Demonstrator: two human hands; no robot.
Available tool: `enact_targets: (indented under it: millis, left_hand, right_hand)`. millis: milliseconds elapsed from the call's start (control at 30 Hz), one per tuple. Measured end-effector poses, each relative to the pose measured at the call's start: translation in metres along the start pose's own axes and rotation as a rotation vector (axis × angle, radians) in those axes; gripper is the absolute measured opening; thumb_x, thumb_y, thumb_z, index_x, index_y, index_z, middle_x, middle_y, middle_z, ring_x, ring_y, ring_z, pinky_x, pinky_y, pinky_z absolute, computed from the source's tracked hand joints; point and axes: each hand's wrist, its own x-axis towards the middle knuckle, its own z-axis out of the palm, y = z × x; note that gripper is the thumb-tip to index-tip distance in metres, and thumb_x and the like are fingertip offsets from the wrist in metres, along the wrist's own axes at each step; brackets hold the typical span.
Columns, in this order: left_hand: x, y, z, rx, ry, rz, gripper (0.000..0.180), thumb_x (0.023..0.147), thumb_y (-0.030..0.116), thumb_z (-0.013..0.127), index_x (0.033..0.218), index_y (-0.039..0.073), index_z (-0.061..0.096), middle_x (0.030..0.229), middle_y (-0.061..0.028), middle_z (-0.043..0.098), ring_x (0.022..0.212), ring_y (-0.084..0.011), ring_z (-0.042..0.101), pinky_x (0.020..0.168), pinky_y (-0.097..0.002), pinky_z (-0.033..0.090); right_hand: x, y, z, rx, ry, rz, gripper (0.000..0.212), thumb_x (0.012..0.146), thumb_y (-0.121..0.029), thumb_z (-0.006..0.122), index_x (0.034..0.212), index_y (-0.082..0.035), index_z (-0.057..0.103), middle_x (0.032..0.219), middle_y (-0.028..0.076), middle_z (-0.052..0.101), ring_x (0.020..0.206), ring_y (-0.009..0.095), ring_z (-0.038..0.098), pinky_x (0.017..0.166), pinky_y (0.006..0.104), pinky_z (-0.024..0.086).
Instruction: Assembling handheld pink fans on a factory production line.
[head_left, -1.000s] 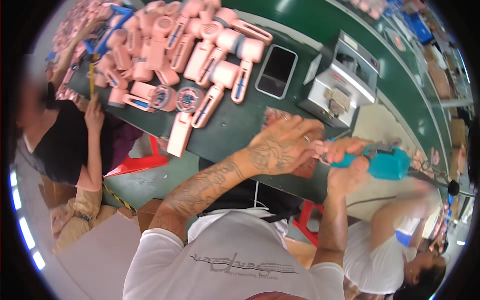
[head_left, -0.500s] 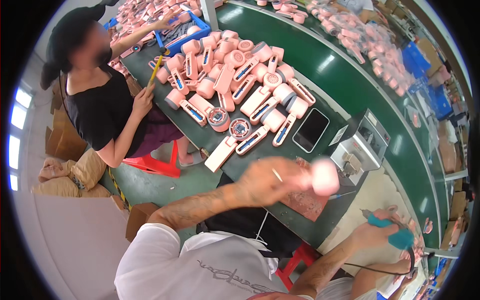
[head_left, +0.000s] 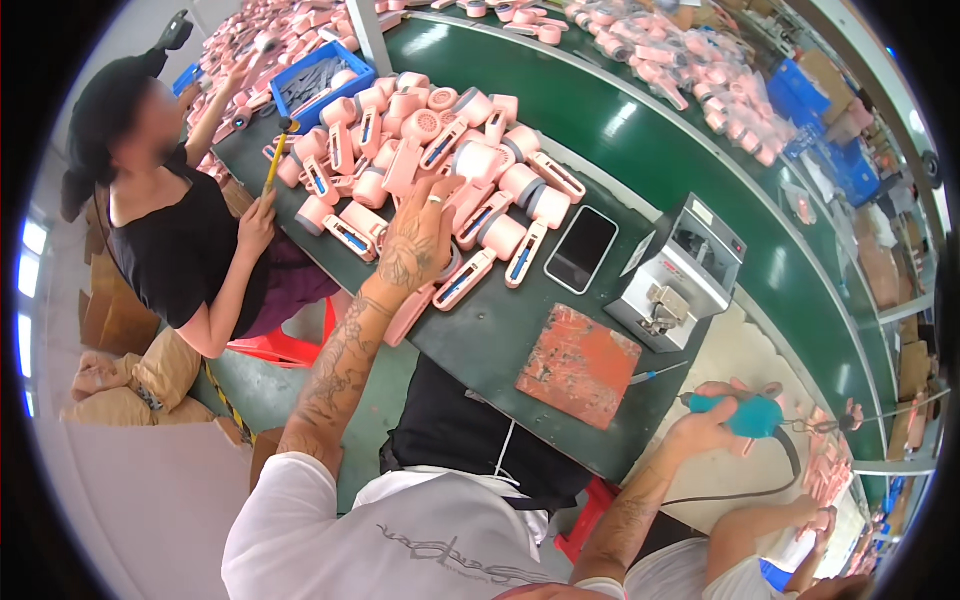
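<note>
My left hand (head_left: 418, 235) reaches over the heap of pink handheld fans (head_left: 405, 165), its fingers closed round a pink handheld fan (head_left: 478, 160) whose round head lies on top of the others; the hand hides most of its handle. Several fans in the heap show open handles with blue strips inside. On the right, my right hand (head_left: 707, 425) grips a teal electric screwdriver (head_left: 755, 417) with a black cord, held beside the bench. A worn reddish square pad (head_left: 580, 366) lies on the bench between my arms.
A silver screw feeder (head_left: 675, 280) and a phone (head_left: 582, 250) stand behind the pad. Beyond runs a green conveyor (head_left: 590, 110). To the left, a co-worker (head_left: 190, 230) holds a yellow-handled tool (head_left: 275, 165) near a blue bin (head_left: 320, 82). Another person's arm (head_left: 760, 530) shows at lower right.
My left hand has carried the pink fan from above the pad leftward and away onto the heap. My right hand keeps the screwdriver at the right. The view has shifted slightly.
</note>
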Motion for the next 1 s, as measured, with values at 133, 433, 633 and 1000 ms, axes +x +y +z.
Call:
enact_targets:
  millis: [133,433,633,1000]
  left_hand:
    - [0.011,-0.014,0.006,0.067,-0.140,0.014,0.044,0.094,0.005,0.058,0.138,0.011,0.056,0.129,-0.0208,0.061,0.120,-0.0426,0.058,0.103,-0.0507,0.048]
    - [0.004,-0.007,-0.003,0.036,-0.111,-0.045,0.033,0.098,0.021,0.066,0.129,0.008,0.064,0.124,-0.0176,0.067,0.116,-0.0397,0.061,0.102,-0.0486,0.047]
    - [0.000,-0.003,0.006,0.054,-0.081,-0.024,0.035,0.096,0.017,0.068,0.129,0.007,0.064,0.125,-0.0164,0.066,0.117,-0.0396,0.061,0.103,-0.0488,0.047]
    - [0.014,0.240,0.068,-0.908,-0.455,0.022,0.021,0.092,0.009,0.075,0.111,0.001,0.068,0.097,-0.0120,0.069,0.088,-0.0222,0.069,0.080,-0.0339,0.056]
  right_hand:
    - [-0.006,0.003,-0.004,0.021,0.007,0.067,0.058,0.100,-0.048,0.066,0.121,0.005,0.055,0.073,0.009,0.062,0.063,0.016,0.060,0.049,0.0249,0.048]
    - [-0.009,0.007,-0.003,0.053,-0.012,0.088,0.066,0.098,-0.056,0.068,0.121,0.005,0.056,0.075,0.007,0.061,0.066,0.016,0.060,0.053,0.0252,0.047]
    - [-0.010,0.004,-0.012,0.034,-0.046,0.099,0.064,0.098,-0.054,0.068,0.120,0.005,0.056,0.079,0.008,0.063,0.069,0.016,0.061,0.059,0.0273,0.049]
    - [-0.012,-0.027,-0.019,0.082,-0.176,0.263,0.037,0.102,-0.029,0.066,0.120,0.002,0.060,0.084,0.004,0.065,0.076,0.013,0.061,0.068,0.0284,0.047]
